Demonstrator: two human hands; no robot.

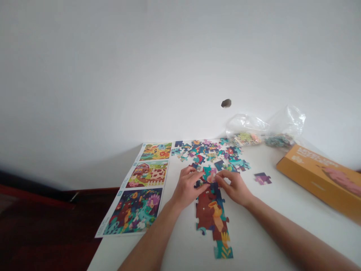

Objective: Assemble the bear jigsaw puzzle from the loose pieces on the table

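A partly joined jigsaw puzzle (205, 212) with a brown bear and a yellow jar lies on the white table. At its upper end, my left hand (186, 187) has thumb and index finger closed about a teal and pink puzzle piece (207, 173). From the other side, my right hand (233, 187) pinches the same piece near its right edge. The fingers partly cover the joint, so I cannot tell whether the piece is locked in. Just beyond both hands spreads a pile of loose puzzle pieces (213, 156).
Left of the puzzle lies a picture sheet (166, 177) with three printed scenes. A purple piece (263, 178) sits apart on the right, near an orange box (318, 178). Clear bags (248, 122) of pieces rest against the white wall (180, 75), which has a hole (226, 103).
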